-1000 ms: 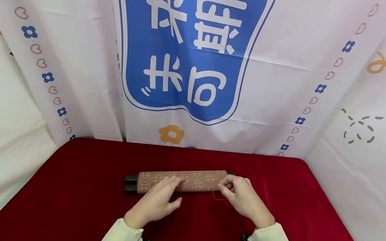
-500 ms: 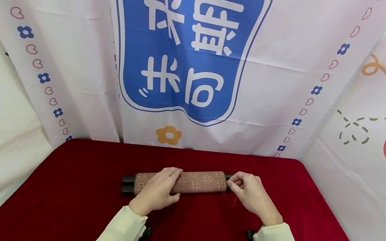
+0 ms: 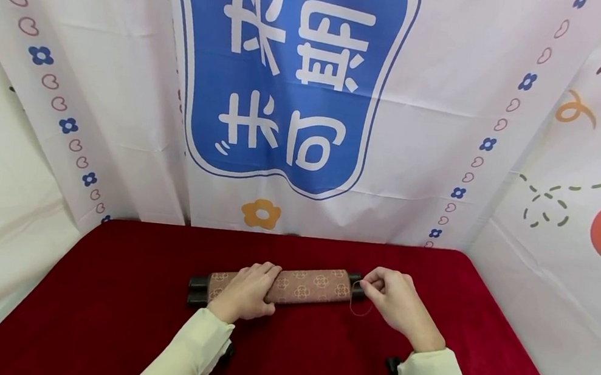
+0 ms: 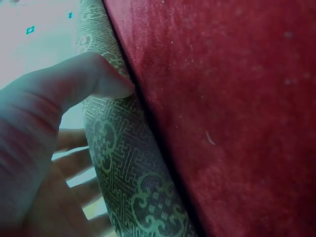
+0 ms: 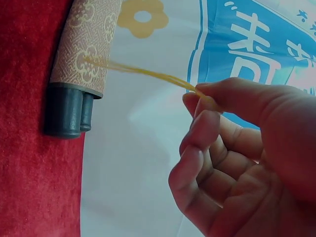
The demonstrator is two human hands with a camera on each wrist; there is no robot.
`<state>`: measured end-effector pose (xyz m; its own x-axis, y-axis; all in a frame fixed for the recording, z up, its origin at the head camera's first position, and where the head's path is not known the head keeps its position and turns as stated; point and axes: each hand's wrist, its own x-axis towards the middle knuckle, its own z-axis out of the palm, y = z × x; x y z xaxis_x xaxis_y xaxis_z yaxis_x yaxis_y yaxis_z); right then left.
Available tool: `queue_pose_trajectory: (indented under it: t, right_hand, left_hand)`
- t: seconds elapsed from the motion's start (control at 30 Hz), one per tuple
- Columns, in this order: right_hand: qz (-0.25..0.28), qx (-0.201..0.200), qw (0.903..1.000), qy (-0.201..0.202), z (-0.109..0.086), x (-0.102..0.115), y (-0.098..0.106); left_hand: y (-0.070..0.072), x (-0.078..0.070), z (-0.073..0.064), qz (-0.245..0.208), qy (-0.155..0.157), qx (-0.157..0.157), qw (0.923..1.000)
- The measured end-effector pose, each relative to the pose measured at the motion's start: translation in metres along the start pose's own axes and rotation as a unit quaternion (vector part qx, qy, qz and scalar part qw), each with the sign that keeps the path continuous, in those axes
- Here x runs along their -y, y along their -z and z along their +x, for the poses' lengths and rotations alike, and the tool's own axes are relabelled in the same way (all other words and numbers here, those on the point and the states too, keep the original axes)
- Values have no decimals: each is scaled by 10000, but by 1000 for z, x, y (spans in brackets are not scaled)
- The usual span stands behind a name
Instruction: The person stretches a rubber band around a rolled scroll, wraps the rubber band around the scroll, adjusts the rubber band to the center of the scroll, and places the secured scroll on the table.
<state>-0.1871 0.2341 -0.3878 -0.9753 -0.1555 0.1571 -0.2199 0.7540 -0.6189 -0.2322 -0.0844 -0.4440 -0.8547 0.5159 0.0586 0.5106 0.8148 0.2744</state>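
A rolled scroll [image 3: 312, 286] in brown brocade with pale floral medallions lies across the red cloth, its dark roller ends [image 5: 64, 111] sticking out at both sides. Left of the scroll's middle, my left hand [image 3: 248, 292] grips it from above. The left wrist view shows the thumb [image 4: 106, 79] on the near edge and the other fingers along the far side. Just beyond the scroll's right end is my right hand [image 3: 395, 301], pinching a thin yellow cord [image 5: 153, 74] between thumb and index finger. From there the cord runs to the scroll's patterned cover.
Red velvet cloth [image 3: 293, 358] covers the table. A white printed curtain [image 3: 441, 104] with a large blue panel [image 3: 285, 76] hangs behind the table's back edge, and pale fabric walls [image 3: 552, 299] close off both sides. Dark wrist devices [image 3: 393, 366] sit under the sleeves.
My left thumb has come in against the scroll's near edge. The right hand has moved right with the cord, from over the scroll to past its end. The head view has shifted slightly.
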Motion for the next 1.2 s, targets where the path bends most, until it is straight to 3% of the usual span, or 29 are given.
queue_pose_trajectory:
  t: [0.37, 0.63, 0.8, 0.97, 1.2]
  right_hand:
    - [36, -56, 10000, -66, 1, -5, 1]
    - [77, -25, 9998, -157, 0, -6, 3]
    - [173, -4, 9997, -199, -2, -3, 5]
    - [132, -51, 9997, -187, -3, -1, 9]
    - [6, -91, 9995, -300, -3, -3, 14]
  left_hand:
    - [-7, -12, 22, 353, 417, 388, 9977]
    - [-16, -24, 39, 1030, 964, 181, 9898]
    - [-18, -22, 43, 1424, 1171, 68, 9828]
    - [-12, -15, 40, 1649, 1113, 55, 9800]
    - [-6, -6, 32, 1731, 786, -311, 9813]
